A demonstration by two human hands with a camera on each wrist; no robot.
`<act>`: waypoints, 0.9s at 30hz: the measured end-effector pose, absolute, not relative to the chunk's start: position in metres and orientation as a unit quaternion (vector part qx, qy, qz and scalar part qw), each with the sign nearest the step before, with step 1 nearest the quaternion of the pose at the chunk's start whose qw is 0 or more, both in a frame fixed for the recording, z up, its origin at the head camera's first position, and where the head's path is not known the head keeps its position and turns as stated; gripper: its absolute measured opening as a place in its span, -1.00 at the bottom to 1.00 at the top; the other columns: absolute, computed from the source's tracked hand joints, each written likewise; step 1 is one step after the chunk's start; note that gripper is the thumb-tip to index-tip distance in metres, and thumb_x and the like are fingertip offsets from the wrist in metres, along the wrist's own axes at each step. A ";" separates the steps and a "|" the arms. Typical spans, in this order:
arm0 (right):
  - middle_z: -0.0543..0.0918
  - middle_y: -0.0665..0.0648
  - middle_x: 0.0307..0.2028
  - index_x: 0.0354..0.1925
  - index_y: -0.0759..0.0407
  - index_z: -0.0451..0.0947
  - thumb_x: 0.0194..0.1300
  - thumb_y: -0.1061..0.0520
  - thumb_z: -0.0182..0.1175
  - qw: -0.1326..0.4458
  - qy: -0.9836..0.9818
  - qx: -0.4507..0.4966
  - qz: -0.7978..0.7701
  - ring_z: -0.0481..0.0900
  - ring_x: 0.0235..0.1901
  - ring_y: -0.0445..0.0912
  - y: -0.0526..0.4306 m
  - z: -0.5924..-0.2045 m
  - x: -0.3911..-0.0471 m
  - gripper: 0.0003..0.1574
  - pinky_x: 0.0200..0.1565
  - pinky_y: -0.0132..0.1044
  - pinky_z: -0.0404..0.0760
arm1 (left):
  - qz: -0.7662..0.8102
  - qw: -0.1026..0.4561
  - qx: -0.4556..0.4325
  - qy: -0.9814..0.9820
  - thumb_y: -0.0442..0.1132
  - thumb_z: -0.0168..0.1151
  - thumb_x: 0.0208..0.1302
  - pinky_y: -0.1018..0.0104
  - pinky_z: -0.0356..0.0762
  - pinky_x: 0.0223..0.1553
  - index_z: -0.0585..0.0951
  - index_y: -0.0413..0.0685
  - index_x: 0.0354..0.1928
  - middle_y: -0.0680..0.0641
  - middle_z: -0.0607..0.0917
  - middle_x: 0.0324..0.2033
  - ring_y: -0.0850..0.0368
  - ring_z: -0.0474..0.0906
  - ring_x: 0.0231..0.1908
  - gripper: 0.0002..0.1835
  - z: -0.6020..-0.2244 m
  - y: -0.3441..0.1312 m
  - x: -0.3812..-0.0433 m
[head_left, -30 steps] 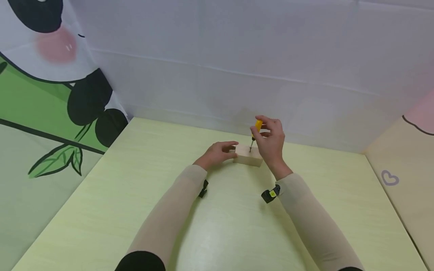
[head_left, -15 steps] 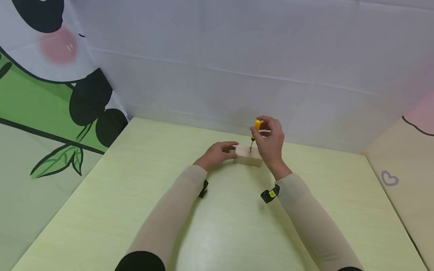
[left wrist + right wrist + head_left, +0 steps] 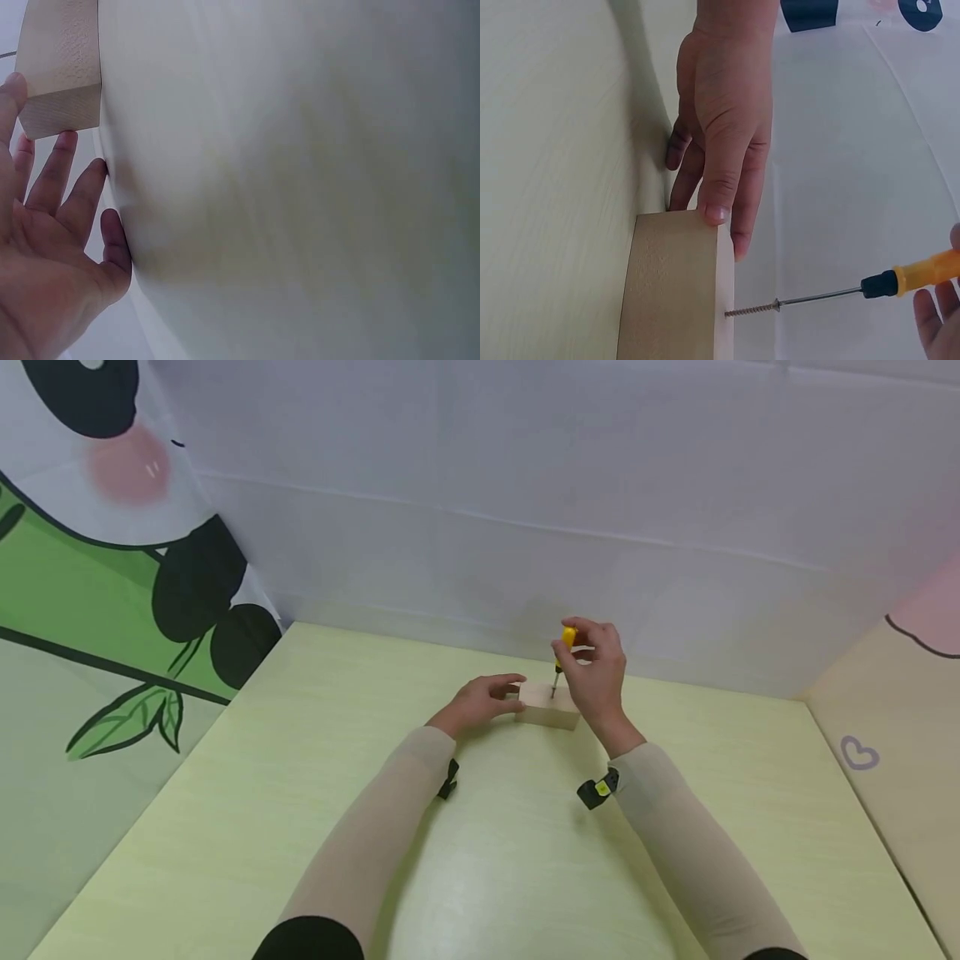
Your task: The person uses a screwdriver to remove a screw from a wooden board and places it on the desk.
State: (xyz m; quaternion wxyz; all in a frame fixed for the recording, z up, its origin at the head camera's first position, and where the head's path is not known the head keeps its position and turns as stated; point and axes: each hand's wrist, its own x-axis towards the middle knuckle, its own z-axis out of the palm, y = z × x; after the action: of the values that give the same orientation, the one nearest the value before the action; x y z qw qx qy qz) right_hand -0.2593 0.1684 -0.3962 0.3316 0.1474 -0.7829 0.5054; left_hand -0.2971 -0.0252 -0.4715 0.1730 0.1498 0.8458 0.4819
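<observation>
A pale wooden block (image 3: 547,717) lies flat on the table. My left hand (image 3: 480,702) holds its left end, thumb at the near corner and index finger at the far side. In the left wrist view, other fingertips of that hand (image 3: 52,240) touch the block's end face (image 3: 64,112). A threaded screw (image 3: 751,310) stands in the block's top, most of its thread exposed. My right hand (image 3: 597,681) pinches the yellow handle of a screwdriver (image 3: 566,643) between thumb and fingers. The screwdriver's shaft (image 3: 821,297) meets the screw's head, tilted slightly right in the head view.
The block sits near the back edge of the light yellow table (image 3: 360,677). A white cloth wall (image 3: 480,527) rises right behind it. Printed panels stand left and right, and wrist cameras (image 3: 597,789) are strapped below both hands.
The screwdriver's handle has turned more upright, its top shifting slightly left along with my right fingers. The block and my left hand have stayed in place.
</observation>
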 end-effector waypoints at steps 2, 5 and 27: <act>0.51 0.26 -0.18 0.07 0.23 0.57 0.26 0.23 0.28 0.333 -0.780 0.151 0.507 0.61 -0.21 0.01 0.169 -0.396 -0.259 -0.61 -0.21 -0.45 0.60 | 0.479 0.170 0.149 0.848 0.12 0.31 0.20 0.09 0.32 0.31 0.41 0.38 0.33 0.08 0.53 0.24 0.11 0.38 0.31 -0.37 -0.471 -0.025 -0.297; 0.57 0.26 -0.14 0.09 0.24 0.55 0.29 0.27 0.22 0.335 -0.779 0.154 0.507 0.61 -0.19 0.03 0.169 -0.396 -0.259 -0.62 -0.22 -0.58 0.53 | 0.476 0.166 0.147 0.851 0.12 0.31 0.20 0.09 0.33 0.31 0.41 0.38 0.33 0.08 0.54 0.23 0.11 0.38 0.31 -0.37 -0.470 -0.024 -0.297; 0.51 0.41 -0.18 -0.08 0.46 0.56 0.18 0.40 0.28 0.347 -0.767 0.142 0.521 0.63 -0.25 0.18 0.158 -0.366 -0.229 -0.70 -0.24 -0.48 0.61 | 0.479 0.158 0.152 0.850 0.12 0.31 0.20 0.07 0.31 0.32 0.42 0.41 0.32 0.09 0.55 0.22 0.12 0.39 0.30 -0.38 -0.473 -0.024 -0.297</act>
State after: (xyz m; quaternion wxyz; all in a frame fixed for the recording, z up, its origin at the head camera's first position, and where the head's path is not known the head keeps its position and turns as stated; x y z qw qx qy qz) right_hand -0.2291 0.1580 -0.3662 0.3470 0.1420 -0.7668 0.5210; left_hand -0.2968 -0.0236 -0.4730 0.1584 0.1518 0.8502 0.4785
